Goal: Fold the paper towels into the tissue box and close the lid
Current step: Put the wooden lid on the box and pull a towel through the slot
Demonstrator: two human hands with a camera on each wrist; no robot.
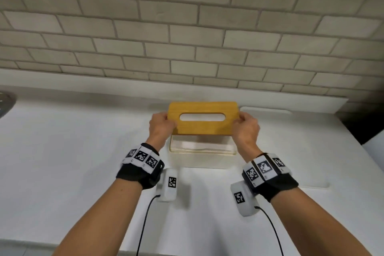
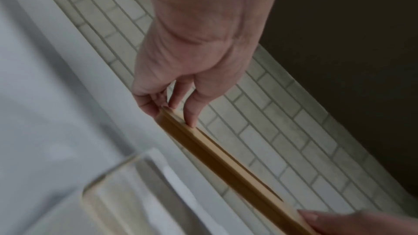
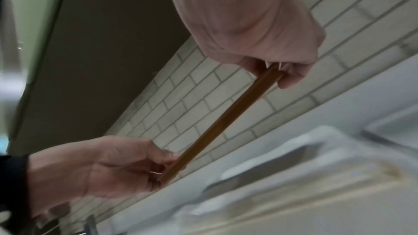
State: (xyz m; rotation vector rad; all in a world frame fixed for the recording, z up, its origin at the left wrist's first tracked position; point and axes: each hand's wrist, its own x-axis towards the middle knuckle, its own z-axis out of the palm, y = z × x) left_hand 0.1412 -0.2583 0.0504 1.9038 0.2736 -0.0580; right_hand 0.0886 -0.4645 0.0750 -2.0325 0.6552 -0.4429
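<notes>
A wooden lid (image 1: pixel 202 128) with an oval slot hangs level just above the open white tissue box (image 1: pixel 202 161) on the counter. My left hand (image 1: pixel 169 122) pinches the lid's left end and my right hand (image 1: pixel 239 120) pinches its right end. White paper towels (image 1: pixel 199 145) lie folded inside the box. The left wrist view shows my left hand (image 2: pixel 174 113) gripping the lid (image 2: pixel 226 163) edge-on, with the box (image 2: pixel 108 194) below. Seen edge-on in the right wrist view, the lid (image 3: pixel 221 124) spans from my right hand (image 3: pixel 277 74) to my left hand (image 3: pixel 108 165), above the blurred box (image 3: pixel 316 194).
A flat white board (image 1: pixel 291 151) lies on the counter right of the box. A grey metal object (image 1: pixel 6 100) shows at the far left edge. A brick-tile wall (image 1: pixel 187 27) rises directly behind the counter.
</notes>
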